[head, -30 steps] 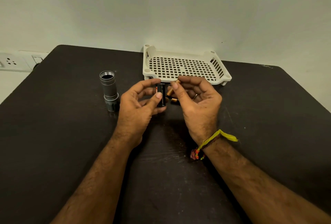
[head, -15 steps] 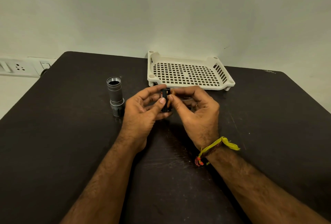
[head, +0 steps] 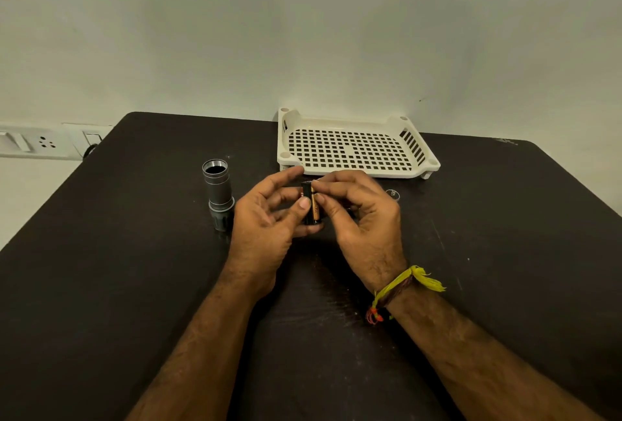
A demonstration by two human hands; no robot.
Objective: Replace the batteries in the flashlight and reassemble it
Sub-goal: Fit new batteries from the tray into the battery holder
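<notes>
Both hands are raised just above a dark table (head: pixel 134 286): a black battery holder (head: pixel 307 203) is gripped upright in the left hand (head: pixel 266 218), while a copper-and-black battery (head: pixel 316 207) is pressed against it by the right hand (head: pixel 363 215). An open flashlight body (head: pixel 218 195) is stood on end just left. A white perforated tray (head: pixel 353 148) is seen behind.

A copper-and-black battery (head: pixel 315 207) now sits seated against the black holder (head: pixel 307 202), where before it was loose.
</notes>
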